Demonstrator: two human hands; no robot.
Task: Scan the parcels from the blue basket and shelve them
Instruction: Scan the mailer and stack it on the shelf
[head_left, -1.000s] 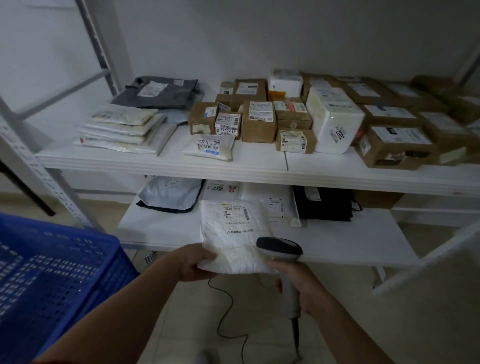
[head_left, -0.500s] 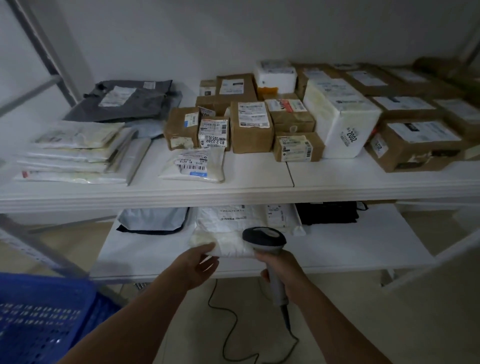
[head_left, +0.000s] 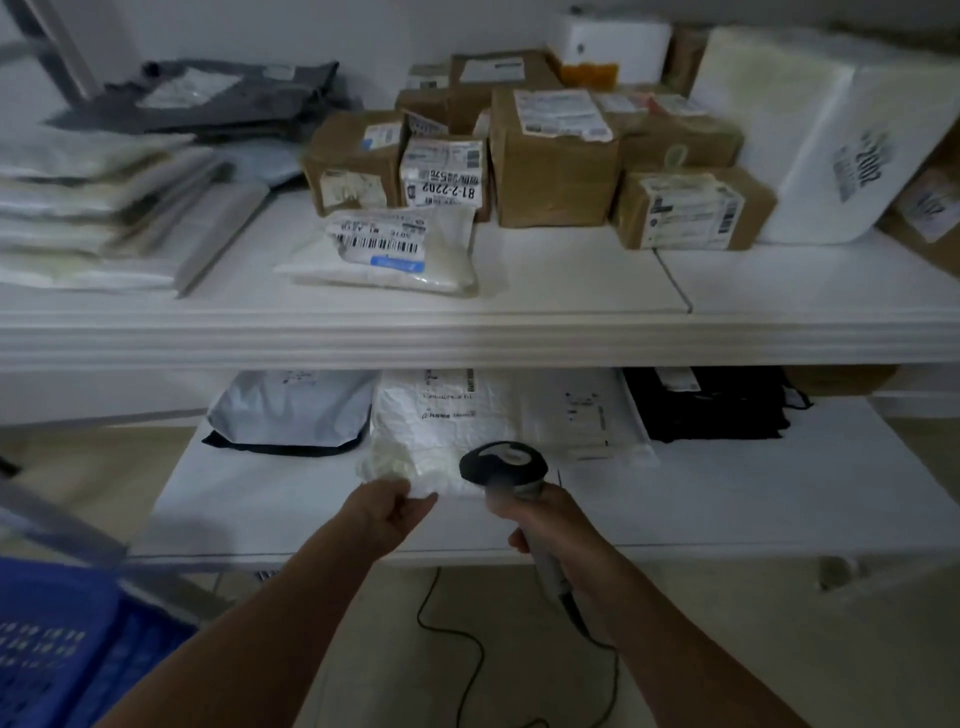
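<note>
Our white bag parcel (head_left: 441, 431) lies on the lower shelf (head_left: 727, 499) beside a grey bag (head_left: 291, 410), our left hand (head_left: 387, 512) curls at its near edge, maybe to slide it in, though we cannot tell if it pinches, and our right hand (head_left: 550, 530) holds the scanner (head_left: 503, 462) tight, ready.

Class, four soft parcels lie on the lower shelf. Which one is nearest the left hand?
The crinkled white bag, second from the left, between the grey bag and the flat white envelope; the left hand pinches its near corner.
</note>
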